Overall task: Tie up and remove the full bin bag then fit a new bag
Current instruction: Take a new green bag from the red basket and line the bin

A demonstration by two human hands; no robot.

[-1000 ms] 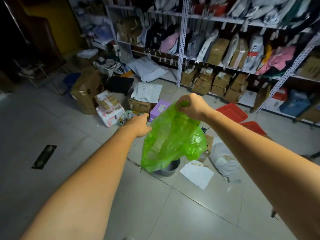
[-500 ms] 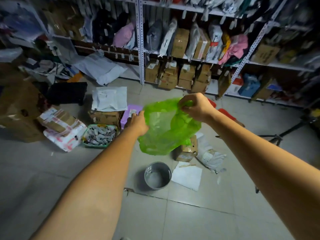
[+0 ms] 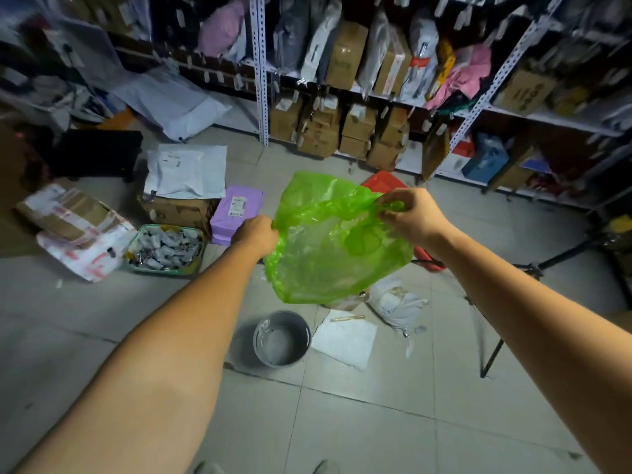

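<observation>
A translucent green bin bag hangs in the air between my hands, its mouth spread wide. My left hand pinches the bag's left rim. My right hand grips the right rim, with plastic bunched in its fingers. Below the bag, a small grey bin stands on the tiled floor with no liner in it. A tied white bag lies on the floor to the right of the bin.
A white sheet lies beside the bin. Cardboard boxes, a purple parcel and a green basket sit left. Red trays and metal shelving stand behind. A black tripod leg is at the right.
The bag's mouth has been pulled wider as my hands moved apart. The view swung left-to-right and down, so the bin, first hidden behind the bag, now shows below it.
</observation>
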